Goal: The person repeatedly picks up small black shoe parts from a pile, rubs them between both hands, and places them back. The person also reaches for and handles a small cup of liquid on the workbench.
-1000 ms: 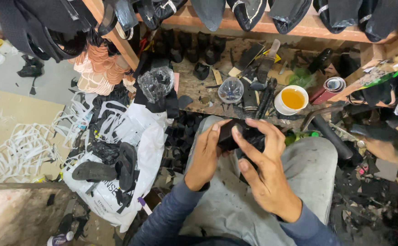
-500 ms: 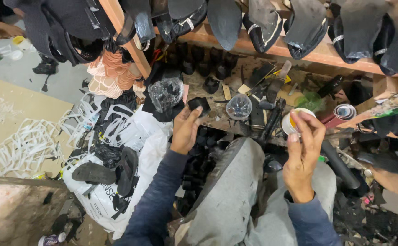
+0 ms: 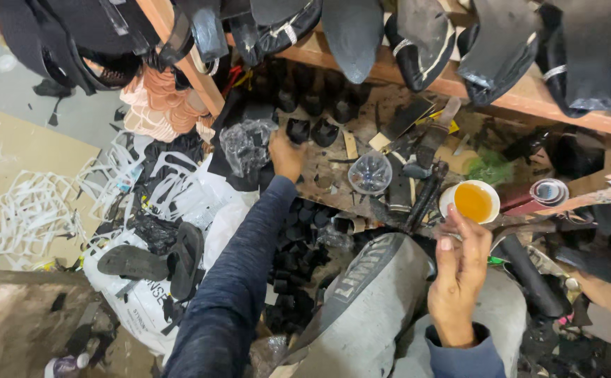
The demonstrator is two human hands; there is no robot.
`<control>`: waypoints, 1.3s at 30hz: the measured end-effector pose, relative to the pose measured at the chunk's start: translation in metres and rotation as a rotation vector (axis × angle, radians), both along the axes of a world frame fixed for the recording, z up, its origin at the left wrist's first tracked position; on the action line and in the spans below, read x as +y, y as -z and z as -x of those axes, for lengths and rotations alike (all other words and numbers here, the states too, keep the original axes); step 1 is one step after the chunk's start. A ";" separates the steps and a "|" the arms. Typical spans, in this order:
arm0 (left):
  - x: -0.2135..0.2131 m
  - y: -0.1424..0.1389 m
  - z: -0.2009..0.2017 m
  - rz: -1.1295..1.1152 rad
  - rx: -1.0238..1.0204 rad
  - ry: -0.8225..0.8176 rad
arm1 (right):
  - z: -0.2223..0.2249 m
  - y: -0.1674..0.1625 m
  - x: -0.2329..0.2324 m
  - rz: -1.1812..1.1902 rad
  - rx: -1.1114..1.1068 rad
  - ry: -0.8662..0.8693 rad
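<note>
I am reaching my left hand (image 3: 286,155) out to a black heel piece (image 3: 297,130) on the cluttered surface (image 3: 333,171), fingers closing on it. My right hand (image 3: 459,269) is hovering half-open, empty, beside the glue cup (image 3: 470,201). Next, I judge, comes a firm pinch and lift.

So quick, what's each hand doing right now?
Left hand: reaching out, closed on a small black heel piece.
Right hand: fingers at the white cup of yellow glue; grip cannot be told.

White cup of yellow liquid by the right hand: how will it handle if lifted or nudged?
The cup is open-topped and nearly full, so it would likely slosh or spill if nudged. It looks small and light, so probably tippy. The right hand touches its near rim.
</note>
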State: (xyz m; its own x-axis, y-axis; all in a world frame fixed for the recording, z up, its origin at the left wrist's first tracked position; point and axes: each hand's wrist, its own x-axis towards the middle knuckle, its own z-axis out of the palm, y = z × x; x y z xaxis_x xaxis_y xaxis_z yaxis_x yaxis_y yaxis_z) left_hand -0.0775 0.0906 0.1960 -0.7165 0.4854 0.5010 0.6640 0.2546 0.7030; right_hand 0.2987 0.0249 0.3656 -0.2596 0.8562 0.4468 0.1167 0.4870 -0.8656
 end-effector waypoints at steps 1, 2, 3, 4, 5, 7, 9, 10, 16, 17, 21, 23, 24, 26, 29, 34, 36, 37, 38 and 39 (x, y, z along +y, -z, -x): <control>-0.008 -0.009 -0.006 -0.021 -0.003 0.021 | -0.002 -0.002 -0.001 0.003 -0.015 0.015; -0.022 -0.017 -0.015 -0.033 -0.013 0.037 | -0.004 -0.004 -0.002 0.015 -0.037 0.024; -0.043 -0.021 -0.029 -0.125 -0.094 0.081 | -0.007 -0.005 -0.003 0.032 -0.068 0.028; -0.065 -0.023 -0.044 -0.221 -0.171 0.123 | -0.010 -0.007 -0.005 0.043 -0.069 0.012; -0.084 -0.024 -0.058 -0.328 -0.239 0.171 | -0.011 -0.007 -0.005 0.044 -0.061 0.004; -0.121 -0.014 -0.092 -0.339 -0.097 -0.030 | -0.011 -0.009 -0.005 0.056 -0.017 0.004; -0.152 0.012 -0.127 -0.316 -0.336 -0.112 | -0.010 -0.010 -0.004 0.122 0.018 0.014; -0.162 0.032 -0.136 -0.219 -0.330 -0.059 | -0.008 -0.010 -0.004 0.141 0.028 0.008; -0.152 0.172 -0.140 0.449 -0.417 0.113 | -0.003 -0.008 -0.007 0.228 0.059 -0.022; -0.143 0.189 -0.136 0.532 -0.410 0.083 | -0.003 -0.007 -0.008 0.241 0.070 -0.027; -0.102 0.221 -0.114 0.861 -0.305 0.036 | 0.003 -0.007 -0.003 0.241 0.024 0.004; -0.089 0.224 -0.102 0.946 -0.219 0.065 | 0.006 -0.006 -0.001 0.238 0.013 0.028; -0.089 0.224 -0.100 0.956 -0.180 0.088 | 0.007 -0.005 0.000 0.241 0.009 0.037; -0.090 0.223 -0.097 0.969 -0.120 0.117 | 0.008 -0.003 0.002 0.234 -0.006 0.054; -0.099 0.219 -0.099 0.899 -0.088 0.136 | 0.003 0.002 0.005 0.233 -0.015 0.049; -0.140 0.181 -0.119 0.219 -0.586 0.135 | -0.006 0.014 0.013 0.226 0.042 0.054; -0.165 0.147 -0.130 0.020 -1.325 0.125 | -0.007 0.024 0.020 0.169 0.048 0.059; -0.182 0.125 -0.134 -0.098 -1.369 0.184 | -0.007 0.029 0.023 0.120 0.017 0.083; -0.201 0.103 -0.140 -0.214 -1.411 0.244 | -0.008 0.035 0.027 0.074 -0.015 0.108; -0.217 0.080 -0.142 -0.315 -1.485 0.314 | -0.009 0.040 0.030 0.031 -0.047 0.132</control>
State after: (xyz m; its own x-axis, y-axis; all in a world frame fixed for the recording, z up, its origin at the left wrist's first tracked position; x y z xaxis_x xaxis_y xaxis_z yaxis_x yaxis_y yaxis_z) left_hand 0.0642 -0.1269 0.1162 -0.5379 0.7215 -0.4360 -0.6584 -0.0365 0.7518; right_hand 0.3082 0.0547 0.3253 -0.1639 0.8974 0.4096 0.2187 0.4379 -0.8720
